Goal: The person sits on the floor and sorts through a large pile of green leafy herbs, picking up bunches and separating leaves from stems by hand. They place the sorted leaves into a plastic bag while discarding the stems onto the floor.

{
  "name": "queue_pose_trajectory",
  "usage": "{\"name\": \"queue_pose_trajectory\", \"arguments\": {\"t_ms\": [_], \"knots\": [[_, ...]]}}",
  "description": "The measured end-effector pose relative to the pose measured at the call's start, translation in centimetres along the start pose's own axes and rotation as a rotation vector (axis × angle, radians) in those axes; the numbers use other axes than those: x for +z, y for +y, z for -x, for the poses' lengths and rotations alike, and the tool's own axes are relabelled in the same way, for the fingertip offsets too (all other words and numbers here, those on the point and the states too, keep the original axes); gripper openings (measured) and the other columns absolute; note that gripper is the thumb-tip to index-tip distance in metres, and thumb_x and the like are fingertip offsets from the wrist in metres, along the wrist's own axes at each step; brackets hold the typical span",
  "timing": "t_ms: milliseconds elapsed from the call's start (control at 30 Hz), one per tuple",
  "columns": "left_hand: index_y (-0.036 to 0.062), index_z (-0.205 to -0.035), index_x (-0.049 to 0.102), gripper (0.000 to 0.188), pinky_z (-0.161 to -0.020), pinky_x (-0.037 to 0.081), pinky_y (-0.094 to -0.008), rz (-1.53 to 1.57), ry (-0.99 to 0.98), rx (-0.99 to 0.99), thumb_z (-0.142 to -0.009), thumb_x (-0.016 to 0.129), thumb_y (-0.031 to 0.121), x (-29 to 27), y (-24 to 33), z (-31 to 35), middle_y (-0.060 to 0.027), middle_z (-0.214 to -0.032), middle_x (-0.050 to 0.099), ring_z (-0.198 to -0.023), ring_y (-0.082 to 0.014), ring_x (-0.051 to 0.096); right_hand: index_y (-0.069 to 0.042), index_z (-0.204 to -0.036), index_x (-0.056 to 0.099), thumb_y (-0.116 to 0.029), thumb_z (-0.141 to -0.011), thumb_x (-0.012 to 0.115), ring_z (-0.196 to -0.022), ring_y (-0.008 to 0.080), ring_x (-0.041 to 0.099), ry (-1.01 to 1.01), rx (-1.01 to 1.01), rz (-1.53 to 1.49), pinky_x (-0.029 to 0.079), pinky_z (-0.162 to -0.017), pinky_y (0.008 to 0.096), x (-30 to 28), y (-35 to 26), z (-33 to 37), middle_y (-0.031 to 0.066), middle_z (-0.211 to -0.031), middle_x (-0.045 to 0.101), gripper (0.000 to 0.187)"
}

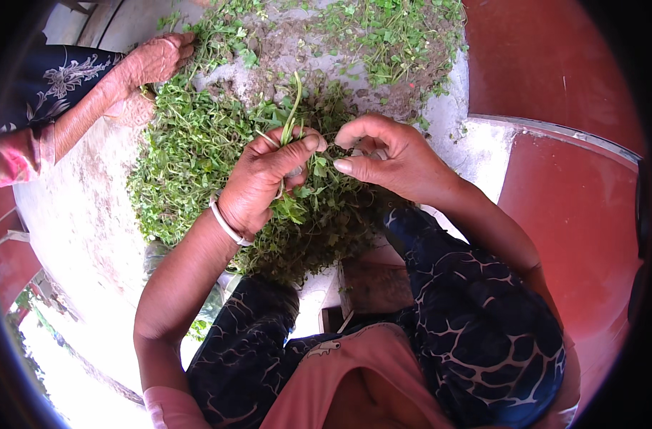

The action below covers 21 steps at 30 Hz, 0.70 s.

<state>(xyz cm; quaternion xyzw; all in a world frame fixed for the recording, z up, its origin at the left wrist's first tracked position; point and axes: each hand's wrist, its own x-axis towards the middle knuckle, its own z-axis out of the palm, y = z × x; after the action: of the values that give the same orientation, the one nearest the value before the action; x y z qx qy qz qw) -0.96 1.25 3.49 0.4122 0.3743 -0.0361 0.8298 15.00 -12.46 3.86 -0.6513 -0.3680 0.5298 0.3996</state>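
My left hand (268,161) is closed around a small bunch of green leafy stems (291,114). Their pale stalks stick up past the thumb, and some leaves hang below the fist. Just to the right, my right hand (397,154) is curled with thumb and forefinger drawn toward each other. What lies between those fingertips is too small and dark to make out. Beneath both hands spreads a large heap of leafy green herbs (183,157), with dark, shaded roots or stems toward my knees.
Another person's hand (158,57) rests at the heap's far left edge. More loose greens (390,43) lie with soil on the pale floor at the back. Red flooring (562,222) and a raised pale edge (555,136) run along the right. My patterned trouser legs flank the near side.
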Motion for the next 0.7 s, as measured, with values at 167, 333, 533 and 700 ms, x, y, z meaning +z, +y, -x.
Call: {"name": "queue_pose_trajectory", "arguments": {"t_ms": [167,333,533,700], "knots": [[0.0098,-0.094,0.063,0.015,-0.046,0.028,-0.0203,0.046,-0.021,-0.03,-0.085,0.063,0.022,0.4,-0.5,0.3,0.0065,-0.062,0.048,-0.051,-0.0053,0.038,-0.003,-0.101,0.058,-0.014,-0.085,0.064,-0.07,0.0045,0.051,-0.051,0.037,-0.436,0.044,-0.063,0.021,0.9,0.7,-0.9,-0.0014,-0.085,0.058,0.021],[0.0092,-0.095,0.063,0.016,-0.047,0.029,-0.0198,0.119,-0.007,-0.05,-0.084,0.064,0.022,0.3,-1.0,0.4,0.0057,-0.062,0.05,-0.051,-0.0053,0.039,-0.005,-0.096,0.059,-0.014,-0.087,0.061,-0.067,0.0046,0.051,-0.105,0.148,-0.419,0.042,-0.06,0.0199,0.6,1.4,-1.0,-0.0021,-0.077,0.058,0.014],[0.0088,-0.093,0.062,0.022,-0.046,0.027,-0.0212,0.086,0.096,0.032,-0.083,0.064,0.029,-0.6,-0.6,0.3,0.0056,-0.058,0.045,-0.051,-0.0066,0.038,-0.005,-0.091,0.058,-0.013,-0.087,0.06,-0.065,0.0051,0.05,-0.088,0.153,-0.449,0.042,-0.059,0.0204,0.7,2.1,-0.6,-0.0021,-0.075,0.056,0.009],[0.0063,-0.093,0.062,0.026,-0.051,0.024,-0.022,0.053,0.227,0.114,-0.084,0.064,0.03,-2.5,0.6,0.5,0.0055,-0.06,0.045,-0.052,-0.0077,0.036,-0.006,-0.089,0.058,-0.013,-0.087,0.059,-0.064,0.0061,0.049,-0.005,0.252,-0.553,0.041,-0.059,0.0208,-0.1,4.1,0.3,-0.0009,-0.076,0.056,0.008]]}}
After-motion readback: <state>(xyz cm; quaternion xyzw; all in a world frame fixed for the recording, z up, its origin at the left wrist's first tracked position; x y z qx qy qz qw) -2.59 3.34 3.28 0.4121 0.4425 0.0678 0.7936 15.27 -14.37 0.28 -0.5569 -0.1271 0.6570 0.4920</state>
